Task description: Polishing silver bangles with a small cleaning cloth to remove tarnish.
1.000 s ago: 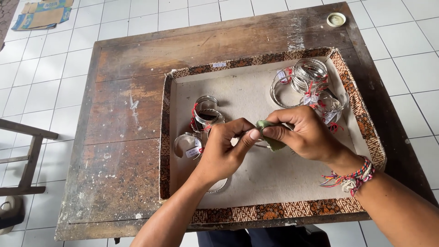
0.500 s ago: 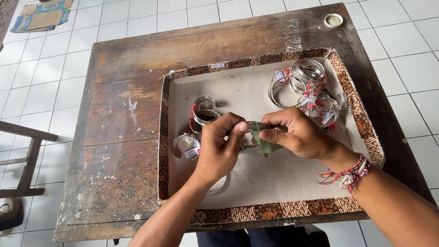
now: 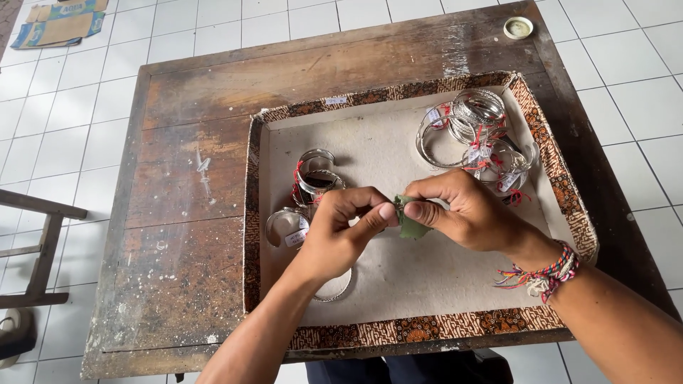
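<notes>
Left of the batik-edged tray's (image 3: 551,178) middle sit three tagged silver bangles (image 3: 313,174), seemingly done, then the left hand (image 3: 341,235) and right hand (image 3: 462,213) pinch a green cloth (image 3: 410,222) mid-tray (bangle inside? can't tell), with a bigger bangle pile (image 3: 477,135) waiting top right.

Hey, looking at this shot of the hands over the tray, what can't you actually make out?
Head view only:
- Green piece: mostly covered by left hand and right hand; its kind is unclear.
- Bangle: largely hidden under the left hand.
- Tags on bangles: too small to read.
- Chair: cut off by the left edge.
</notes>
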